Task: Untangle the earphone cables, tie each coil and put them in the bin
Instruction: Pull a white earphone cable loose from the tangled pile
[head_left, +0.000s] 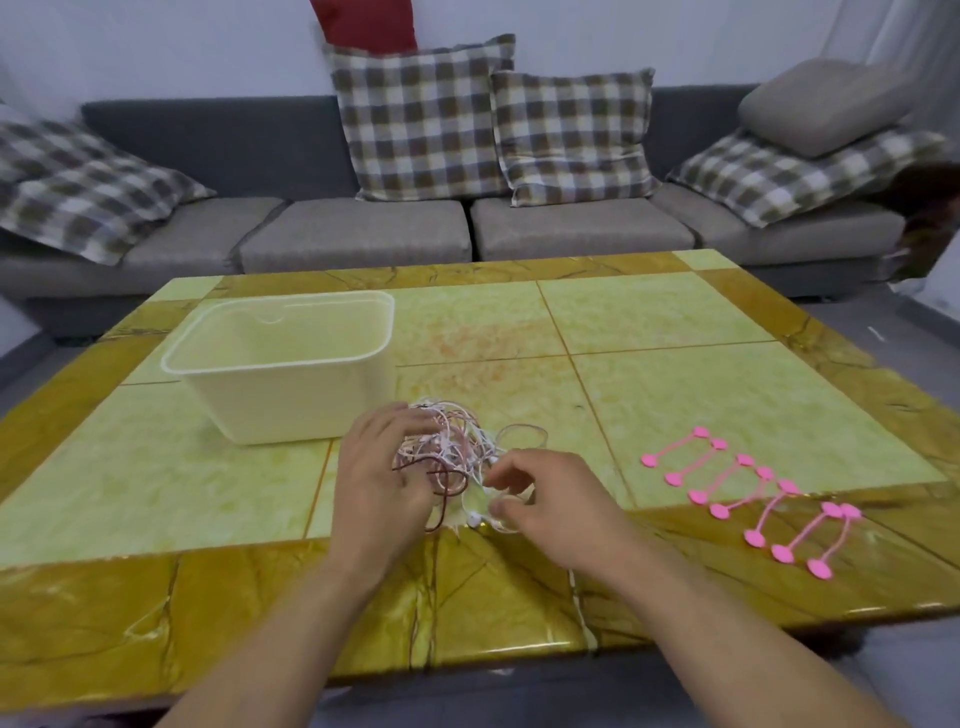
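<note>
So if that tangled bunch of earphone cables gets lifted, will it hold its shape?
Probably not. The cable tangle is thin, loose loops, so it should sag and dangle. An earbud already trails out, so strands will likely snag. It looks light.

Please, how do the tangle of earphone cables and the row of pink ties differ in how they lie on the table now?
The earphone cables lie in one knotted heap of white, pink and dark red strands; the pink ties lie separate, side by side in a row.
The left hand and the right hand grip the cables; no hand touches the ties.
The cables lie close beside the white bin; the ties lie far from it, on the right.
Both rest on the table, outside the bin.
</note>
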